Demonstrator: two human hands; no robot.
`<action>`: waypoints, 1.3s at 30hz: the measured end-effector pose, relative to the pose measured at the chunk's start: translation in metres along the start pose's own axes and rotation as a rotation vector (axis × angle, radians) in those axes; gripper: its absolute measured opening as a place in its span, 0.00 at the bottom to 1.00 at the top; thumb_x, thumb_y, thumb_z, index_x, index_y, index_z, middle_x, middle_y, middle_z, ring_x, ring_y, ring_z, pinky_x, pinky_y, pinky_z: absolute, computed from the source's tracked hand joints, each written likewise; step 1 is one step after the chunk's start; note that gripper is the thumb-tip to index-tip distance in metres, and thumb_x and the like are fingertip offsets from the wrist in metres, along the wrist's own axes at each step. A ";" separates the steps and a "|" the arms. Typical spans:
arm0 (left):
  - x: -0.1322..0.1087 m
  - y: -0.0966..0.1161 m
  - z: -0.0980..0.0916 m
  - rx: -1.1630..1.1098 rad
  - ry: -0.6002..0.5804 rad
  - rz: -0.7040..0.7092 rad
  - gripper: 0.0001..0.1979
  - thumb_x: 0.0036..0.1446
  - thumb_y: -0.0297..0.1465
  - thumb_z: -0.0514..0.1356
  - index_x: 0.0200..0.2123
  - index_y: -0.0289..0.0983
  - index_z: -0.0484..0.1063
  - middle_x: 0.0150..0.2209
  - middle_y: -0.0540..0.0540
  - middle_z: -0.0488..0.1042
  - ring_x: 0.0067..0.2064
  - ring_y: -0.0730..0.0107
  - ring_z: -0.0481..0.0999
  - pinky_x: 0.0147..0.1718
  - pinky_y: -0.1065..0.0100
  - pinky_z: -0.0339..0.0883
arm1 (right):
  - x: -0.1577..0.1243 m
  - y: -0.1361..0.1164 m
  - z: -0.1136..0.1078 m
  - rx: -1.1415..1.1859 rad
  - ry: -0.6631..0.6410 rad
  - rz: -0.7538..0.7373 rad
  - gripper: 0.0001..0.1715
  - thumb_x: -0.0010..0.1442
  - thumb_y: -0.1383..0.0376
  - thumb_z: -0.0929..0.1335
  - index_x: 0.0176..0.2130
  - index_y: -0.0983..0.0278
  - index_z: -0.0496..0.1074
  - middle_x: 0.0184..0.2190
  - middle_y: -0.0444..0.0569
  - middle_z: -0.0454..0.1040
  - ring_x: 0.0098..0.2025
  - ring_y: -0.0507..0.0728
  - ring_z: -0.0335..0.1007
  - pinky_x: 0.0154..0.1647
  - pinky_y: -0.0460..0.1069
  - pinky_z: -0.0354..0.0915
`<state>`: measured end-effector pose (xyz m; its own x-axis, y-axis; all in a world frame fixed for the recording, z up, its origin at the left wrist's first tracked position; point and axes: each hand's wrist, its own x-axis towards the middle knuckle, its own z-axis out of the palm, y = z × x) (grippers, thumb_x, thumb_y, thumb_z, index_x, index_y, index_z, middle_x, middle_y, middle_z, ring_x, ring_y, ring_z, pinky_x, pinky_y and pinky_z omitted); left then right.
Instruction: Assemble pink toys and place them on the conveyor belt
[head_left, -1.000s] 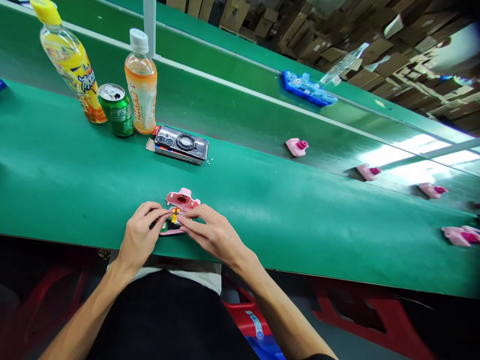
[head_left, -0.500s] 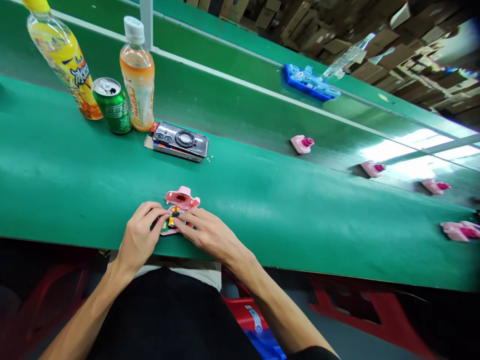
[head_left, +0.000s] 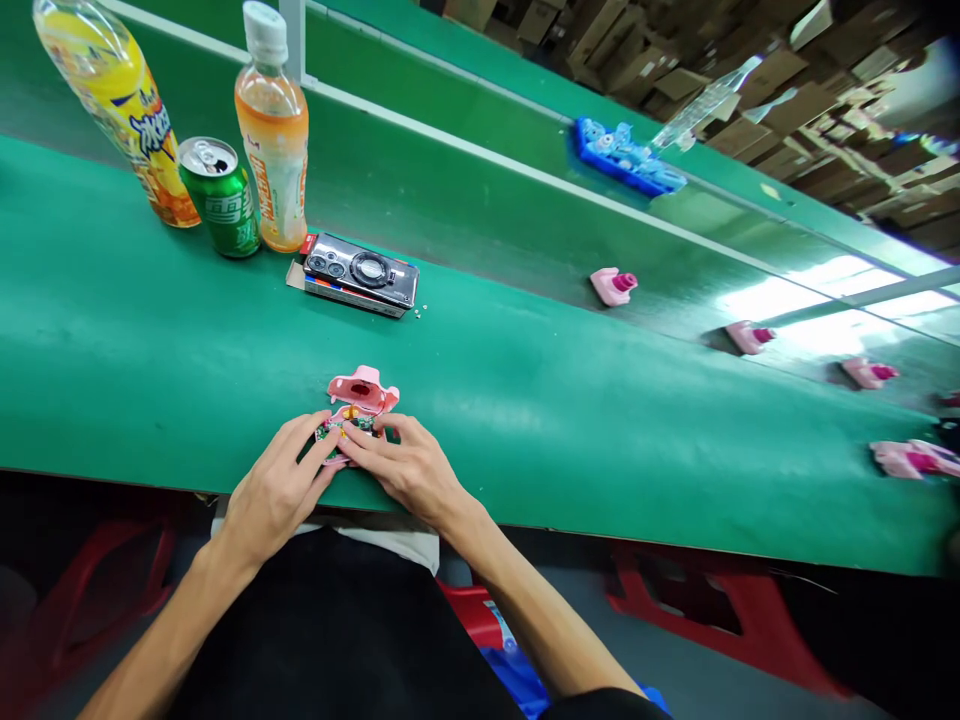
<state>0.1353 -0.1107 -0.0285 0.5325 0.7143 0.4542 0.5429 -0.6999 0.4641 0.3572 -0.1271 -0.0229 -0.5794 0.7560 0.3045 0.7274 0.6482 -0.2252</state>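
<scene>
A pink plastic toy casing (head_left: 364,392) lies open on the green belt near its front edge, with a green circuit board (head_left: 346,428) and a small yellow-orange part (head_left: 350,412) at its near end. My left hand (head_left: 277,490) and my right hand (head_left: 405,465) close in on the board from both sides. Fingers of both hands press on the board and the casing's lower piece, hiding most of that piece.
Behind my hands stand a yellow-capped bottle (head_left: 124,110), a green can (head_left: 219,197) and an orange drink bottle (head_left: 272,128). A phone on a small box (head_left: 360,272) lies nearby. Pink parts (head_left: 613,286) and a blue tray (head_left: 628,160) sit further right on the belts.
The circuit board now shows more across the casing, and the yellow part sits higher on it. My fingers have shifted around the board. The whole view has moved slightly as my head turned.
</scene>
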 end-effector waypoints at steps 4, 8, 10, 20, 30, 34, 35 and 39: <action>0.002 0.001 -0.003 0.012 -0.017 0.017 0.17 0.68 0.26 0.58 0.59 0.35 0.68 0.57 0.32 0.73 0.58 0.50 0.74 0.55 0.49 0.76 | -0.009 0.004 0.012 -0.037 0.112 0.139 0.15 0.69 0.61 0.71 0.55 0.49 0.78 0.49 0.42 0.83 0.44 0.58 0.70 0.42 0.53 0.67; 0.001 0.001 -0.003 0.011 -0.016 0.023 0.16 0.68 0.25 0.57 0.58 0.33 0.70 0.57 0.32 0.73 0.58 0.51 0.74 0.55 0.51 0.76 | -0.009 -0.003 0.010 -0.160 0.252 0.107 0.11 0.68 0.61 0.71 0.51 0.52 0.80 0.46 0.41 0.84 0.33 0.56 0.65 0.34 0.53 0.62; 0.000 0.001 -0.002 0.007 0.003 0.028 0.16 0.68 0.26 0.57 0.58 0.34 0.71 0.57 0.33 0.74 0.58 0.51 0.75 0.55 0.51 0.77 | -0.013 -0.007 0.008 -0.169 0.289 0.082 0.09 0.68 0.61 0.72 0.48 0.54 0.81 0.45 0.41 0.84 0.30 0.56 0.63 0.31 0.53 0.60; -0.003 0.000 0.000 -0.072 -0.020 -0.025 0.07 0.69 0.28 0.57 0.46 0.38 0.74 0.57 0.38 0.75 0.59 0.54 0.74 0.55 0.52 0.76 | 0.085 0.054 -0.062 0.093 -0.391 0.635 0.48 0.75 0.45 0.48 0.34 0.68 0.82 0.23 0.52 0.77 0.27 0.56 0.71 0.34 0.51 0.62; 0.001 0.002 -0.004 -0.237 -0.012 -0.177 0.11 0.68 0.34 0.60 0.52 0.42 0.71 0.56 0.41 0.74 0.59 0.55 0.73 0.57 0.52 0.72 | 0.184 0.031 -0.069 0.017 -0.942 0.486 0.38 0.53 0.34 0.71 0.20 0.65 0.76 0.16 0.45 0.70 0.24 0.53 0.69 0.31 0.48 0.64; 0.001 -0.003 -0.005 -0.505 0.215 -0.411 0.26 0.66 0.41 0.61 0.63 0.41 0.62 0.57 0.39 0.71 0.57 0.57 0.76 0.57 0.57 0.72 | 0.161 0.023 -0.101 0.024 -0.734 0.312 0.28 0.60 0.45 0.73 0.24 0.66 0.78 0.19 0.45 0.71 0.24 0.52 0.65 0.28 0.48 0.57; 0.003 -0.005 -0.007 -0.551 0.295 -0.444 0.26 0.67 0.43 0.58 0.64 0.40 0.62 0.58 0.38 0.70 0.57 0.58 0.75 0.57 0.58 0.71 | 0.155 0.022 -0.109 0.088 -0.677 0.242 0.24 0.63 0.49 0.73 0.28 0.65 0.80 0.21 0.45 0.73 0.25 0.51 0.65 0.28 0.47 0.56; 0.027 -0.007 -0.013 -0.795 0.424 -0.544 0.26 0.70 0.46 0.51 0.65 0.39 0.62 0.60 0.37 0.68 0.58 0.59 0.74 0.54 0.62 0.73 | 0.142 0.018 -0.128 0.305 -0.415 0.051 0.11 0.65 0.60 0.73 0.43 0.65 0.82 0.34 0.45 0.79 0.33 0.51 0.69 0.34 0.46 0.59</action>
<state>0.1374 -0.0867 -0.0099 -0.0098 0.9812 0.1926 -0.0233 -0.1928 0.9810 0.3349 -0.0197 0.1344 -0.6883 0.7194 -0.0928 0.6539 0.5600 -0.5087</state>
